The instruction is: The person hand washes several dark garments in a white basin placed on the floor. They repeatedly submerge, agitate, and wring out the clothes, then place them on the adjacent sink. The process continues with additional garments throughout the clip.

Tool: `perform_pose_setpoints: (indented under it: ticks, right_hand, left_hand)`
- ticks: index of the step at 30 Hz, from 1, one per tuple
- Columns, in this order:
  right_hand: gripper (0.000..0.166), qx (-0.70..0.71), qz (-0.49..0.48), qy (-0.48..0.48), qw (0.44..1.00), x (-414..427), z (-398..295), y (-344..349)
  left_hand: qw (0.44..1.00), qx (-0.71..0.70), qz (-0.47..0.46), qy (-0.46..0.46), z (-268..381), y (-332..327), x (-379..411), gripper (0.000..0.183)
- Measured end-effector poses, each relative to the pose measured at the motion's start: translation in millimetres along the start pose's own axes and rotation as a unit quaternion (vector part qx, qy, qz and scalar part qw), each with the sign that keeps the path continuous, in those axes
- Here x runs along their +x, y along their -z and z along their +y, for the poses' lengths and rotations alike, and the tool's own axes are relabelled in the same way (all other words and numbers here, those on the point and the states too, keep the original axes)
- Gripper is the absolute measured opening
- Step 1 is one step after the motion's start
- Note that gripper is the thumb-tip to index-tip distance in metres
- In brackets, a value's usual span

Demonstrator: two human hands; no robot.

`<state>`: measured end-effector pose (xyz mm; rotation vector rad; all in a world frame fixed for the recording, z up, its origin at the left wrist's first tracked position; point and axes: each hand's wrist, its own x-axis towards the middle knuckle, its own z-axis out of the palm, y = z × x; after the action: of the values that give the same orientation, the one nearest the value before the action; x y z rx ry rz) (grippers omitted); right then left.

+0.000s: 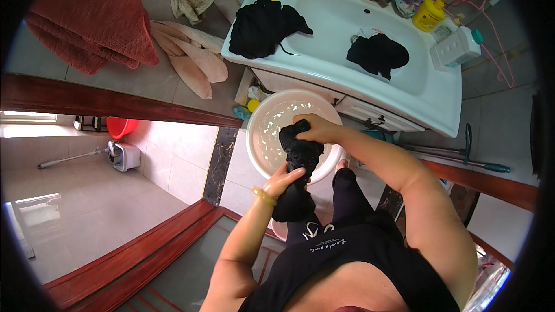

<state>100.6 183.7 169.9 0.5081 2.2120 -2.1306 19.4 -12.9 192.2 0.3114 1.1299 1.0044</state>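
Observation:
A bunched black garment [303,154] stretches between my two hands, over the near side of a white plastic basin [253,147] of water. My right hand [315,129] grips its far end above the water. Closer to my body, my left hand [284,180], with a yellowish bangle on its wrist, is closed around the garment's middle. The lower end of the cloth hangs towards my lap. Two more black cloth pieces lie at the white washbasin: one [262,28] on its left rim, with a drawstring hanging out, and another [377,54] inside the bowl.
Behind the plastic basin stands a white vanity cabinet [368,110]. A yellow pump bottle [429,14] and a white jug with a green cap [457,47] are on the washbasin's right edge. Red [93,26] and pink towels [190,56] hang at left. Mop handles [459,160] lie right.

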Motion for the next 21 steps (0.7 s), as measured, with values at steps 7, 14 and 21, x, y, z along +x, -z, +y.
perform_pose_setpoints:
  ticks: [7,14,21]
  right_hand:
    - [0.035,-0.401,0.007,-0.089,0.911,28.5,9.6,-40.2]
    - [0.046,-0.378,0.007,-0.101,0.920,18.0,-6.7,-56.3]
    - [0.059,-0.418,-0.016,-0.027,0.908,14.8,-1.1,-60.3]
  left_hand:
    - [0.985,0.078,0.086,0.127,-21.7,5.4,50.4,0.043]
    - [0.982,0.170,0.053,-0.065,-46.6,26.2,63.2,0.035]
    - [0.983,0.155,0.048,-0.086,-81.1,52.0,76.8,0.038]
